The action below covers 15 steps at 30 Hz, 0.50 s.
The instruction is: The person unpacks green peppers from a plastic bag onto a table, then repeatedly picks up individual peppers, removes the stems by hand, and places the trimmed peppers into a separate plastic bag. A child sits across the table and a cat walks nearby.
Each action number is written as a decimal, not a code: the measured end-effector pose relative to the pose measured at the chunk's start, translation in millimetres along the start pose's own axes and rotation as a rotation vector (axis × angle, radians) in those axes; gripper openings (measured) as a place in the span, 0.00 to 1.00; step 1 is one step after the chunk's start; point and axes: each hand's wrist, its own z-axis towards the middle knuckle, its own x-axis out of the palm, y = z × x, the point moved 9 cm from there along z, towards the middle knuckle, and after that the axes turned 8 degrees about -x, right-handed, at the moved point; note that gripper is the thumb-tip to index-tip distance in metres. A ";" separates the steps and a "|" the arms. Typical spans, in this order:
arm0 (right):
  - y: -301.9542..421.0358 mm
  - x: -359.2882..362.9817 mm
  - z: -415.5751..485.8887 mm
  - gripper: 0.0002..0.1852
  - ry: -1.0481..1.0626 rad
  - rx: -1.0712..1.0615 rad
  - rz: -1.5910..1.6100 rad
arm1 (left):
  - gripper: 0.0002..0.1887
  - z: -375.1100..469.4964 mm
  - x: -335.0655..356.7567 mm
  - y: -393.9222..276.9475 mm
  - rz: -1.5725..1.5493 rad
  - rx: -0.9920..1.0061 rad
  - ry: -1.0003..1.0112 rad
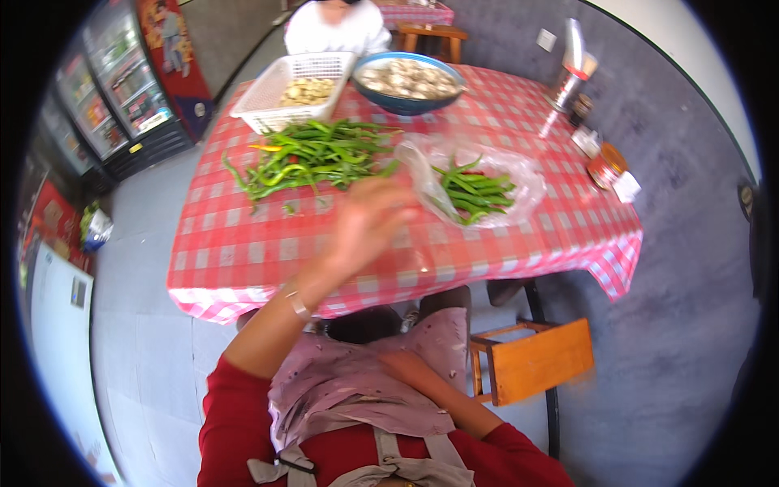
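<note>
My left hand (374, 213), blurred and with a bracelet on its wrist, is raised over the table between two lots of green chili peppers. Its fingertips are near the right edge of the loose pile of long green chili peppers (322, 152); whether they hold one cannot be made out. To the hand's right, an open clear plastic bag (529, 182) lies on the table with green chili peppers (478, 192) in it. My right hand (398, 365) is low on my lap against the pinkish apron (341, 377), its fingers not clearly seen.
A white plastic basket (255, 106) of pale yellowish pieces and a blue bowl (405, 106) of whitish pieces stand at the back of the checked tablecloth (243, 255). A person in white (335, 30) is beyond. Jars (607, 164) stand at right; a wooden stool (541, 362) is below.
</note>
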 end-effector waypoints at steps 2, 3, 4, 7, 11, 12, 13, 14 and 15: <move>1.2 6.0 4.6 0.12 0.066 0.021 -0.015 | 0.07 -23.9 -37.4 23.5 -0.019 -0.171 -0.057; 2.9 4.6 7.7 0.12 0.080 0.042 0.011 | 0.06 -38.8 -57.6 35.0 -0.068 -0.267 -0.121; 8.6 -0.3 12.3 0.12 0.079 0.044 0.042 | 0.05 -48.7 -77.8 38.5 0.014 -0.258 -0.195; 34.5 -41.3 32.8 0.11 -0.071 0.075 0.327 | 0.04 -78.9 -121.7 62.0 -0.027 -0.352 -0.317; 83.4 -130.3 60.0 0.11 -0.245 0.115 0.805 | 0.02 -115.5 -155.7 101.6 -0.130 -0.546 -0.504; 95.8 -163.1 69.8 0.10 -0.288 0.076 0.643 | 0.02 -119.9 -158.7 107.6 -0.154 -0.547 -0.559; 113.3 -201.8 83.8 0.10 -0.370 -0.082 0.535 | 0.03 -125.9 -159.2 117.4 -0.108 -0.637 -0.577; 124.6 -239.1 99.2 0.10 -0.476 -0.173 0.315 | 0.03 -131.7 -152.6 129.3 -0.238 -0.725 -0.580; 140.7 -272.7 111.0 0.09 -0.594 -0.310 0.112 | 0.04 -130.7 -153.3 128.3 -0.197 -0.694 -0.581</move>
